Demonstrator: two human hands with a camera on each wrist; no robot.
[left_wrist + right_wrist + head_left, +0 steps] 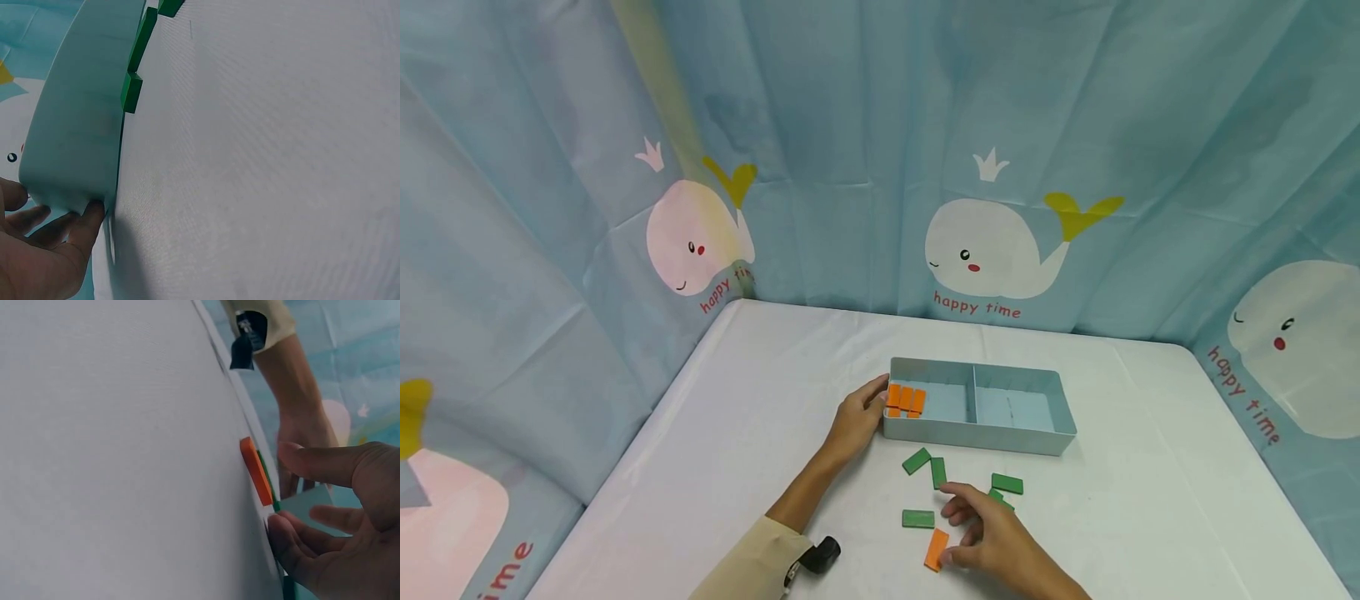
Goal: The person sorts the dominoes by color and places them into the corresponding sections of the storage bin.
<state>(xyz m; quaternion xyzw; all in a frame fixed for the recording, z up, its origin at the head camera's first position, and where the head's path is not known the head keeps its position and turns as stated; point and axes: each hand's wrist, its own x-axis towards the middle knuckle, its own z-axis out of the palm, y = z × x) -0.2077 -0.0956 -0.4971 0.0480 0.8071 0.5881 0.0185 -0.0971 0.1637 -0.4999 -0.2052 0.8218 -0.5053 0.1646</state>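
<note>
My left hand [856, 423] rests at the left end of a pale blue-green box [977, 436] with two compartments. In the left wrist view, its fingertips touch the box's end wall [81, 125]. Several orange blocks [906, 399] lie at the left end of the left compartment. My right hand [992, 533] hovers low over the table, thumb and fingers apart, holding nothing. Beside its thumb lies a loose orange block [936, 550], seen edge-on in the right wrist view [255, 472]. Around that hand lie several green blocks [918, 518], one partly hidden behind its fingers.
The box's divider [975, 396] parts it into left and right compartments. A white cloth [760, 400] covers the table. Light blue curtains [835, 150] with printed whales stand behind and at both sides. A black device [822, 555] sits at the left sleeve [760, 558].
</note>
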